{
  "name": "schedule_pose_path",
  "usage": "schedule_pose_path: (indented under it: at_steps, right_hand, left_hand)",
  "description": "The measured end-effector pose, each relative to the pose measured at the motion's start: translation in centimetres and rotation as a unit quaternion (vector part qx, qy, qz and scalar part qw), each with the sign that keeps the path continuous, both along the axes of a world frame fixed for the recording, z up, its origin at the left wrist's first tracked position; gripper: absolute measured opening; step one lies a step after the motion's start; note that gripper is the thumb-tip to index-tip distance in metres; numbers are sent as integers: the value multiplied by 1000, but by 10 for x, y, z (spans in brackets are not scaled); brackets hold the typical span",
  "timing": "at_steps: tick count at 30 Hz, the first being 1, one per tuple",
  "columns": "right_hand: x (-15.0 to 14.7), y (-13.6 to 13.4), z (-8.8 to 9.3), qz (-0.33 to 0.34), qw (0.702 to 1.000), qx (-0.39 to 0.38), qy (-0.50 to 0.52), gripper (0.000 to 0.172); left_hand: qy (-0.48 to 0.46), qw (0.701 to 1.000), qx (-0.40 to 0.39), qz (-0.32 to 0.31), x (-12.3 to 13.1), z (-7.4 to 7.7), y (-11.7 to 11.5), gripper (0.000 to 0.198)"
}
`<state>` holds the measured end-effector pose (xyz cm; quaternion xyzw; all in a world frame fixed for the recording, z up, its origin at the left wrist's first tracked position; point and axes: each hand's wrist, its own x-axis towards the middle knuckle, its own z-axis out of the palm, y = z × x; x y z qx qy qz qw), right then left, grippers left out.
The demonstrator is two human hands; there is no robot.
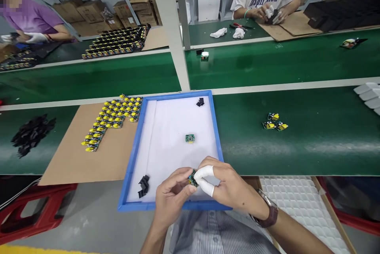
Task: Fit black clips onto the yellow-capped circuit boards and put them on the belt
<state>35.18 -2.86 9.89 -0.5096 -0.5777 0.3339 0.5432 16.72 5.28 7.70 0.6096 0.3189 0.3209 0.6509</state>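
Above the near end of a blue-framed white tray [170, 117], my left hand [173, 194] grips a small green circuit board [193, 178] between thumb and fingers. My right hand [221, 180], with white finger cots on thumb and index finger, pinches at the same board from the right. Whether something tiny sits between those fingertips is hidden. Another green circuit board [190, 138] lies on the tray just beyond my hands. Small black pieces [144, 186] rest in the tray's near left corner, and more black pieces [200, 102] lie at its far right.
Left of the tray, rows of yellow-topped boards [113, 115] stand on cardboard [118, 159], beside a black heap [32, 133]. Three boards [274, 122] lie on the right bench. A green belt [237, 62] runs beyond a white post [169, 20]. Two co-workers sit across.
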Motion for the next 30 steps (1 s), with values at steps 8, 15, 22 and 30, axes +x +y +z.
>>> schedule_pose_path:
  at_steps: [8, 15, 22, 30]
  right_hand:
    - [-3, 1, -5, -36, 998, -24, -35, 25]
    - [-6, -5, -30, -64, 984, -79, 145, 21]
    - [-12, -14, -37, -128, 971, -116, 168, 15]
    - [4, -23, -30, 27, 971, -120, 206, 36]
  left_hand:
    - [34, 995, 96, -9, 3, -4, 1, 36]
    - [86, 988, 130, 6, 4, -1, -6, 41]
    - [100, 930, 351, -50, 9, 5, -14, 68]
    - [140, 916, 375, 3, 10, 4, -22, 64]
